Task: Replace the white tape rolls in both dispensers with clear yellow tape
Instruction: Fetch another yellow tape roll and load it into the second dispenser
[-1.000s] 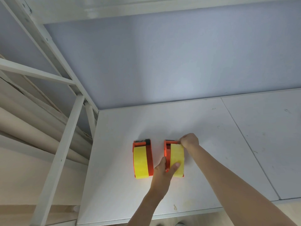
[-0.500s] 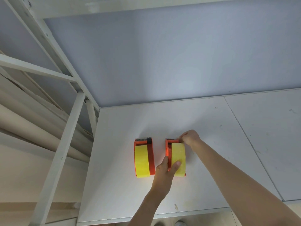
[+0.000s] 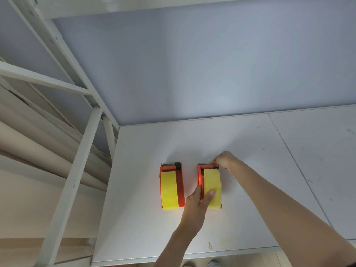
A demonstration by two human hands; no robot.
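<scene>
Threading tape end at right dispenser [image 3: 210, 186] | left hand [image 3: 198, 201] grips its yellow roll [image 3: 212, 182] | right hand [image 3: 224, 160] pinches at cutter end | finished dispenser [image 3: 172, 186] just left of my hands | next: seat end squarely.

right hand [image 3: 224, 159] slid a bit further past the cutter end of the right dispenser [image 3: 200, 176], view drifted slightly too

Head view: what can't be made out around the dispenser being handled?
- Tape end at the cutter: hidden under the right hand.
- Right dispenser near end: covered by the left hand.
- Yellow roll core: faces sideways, unseen.
- Right hand's grip: fingertips too small to tell.
</scene>
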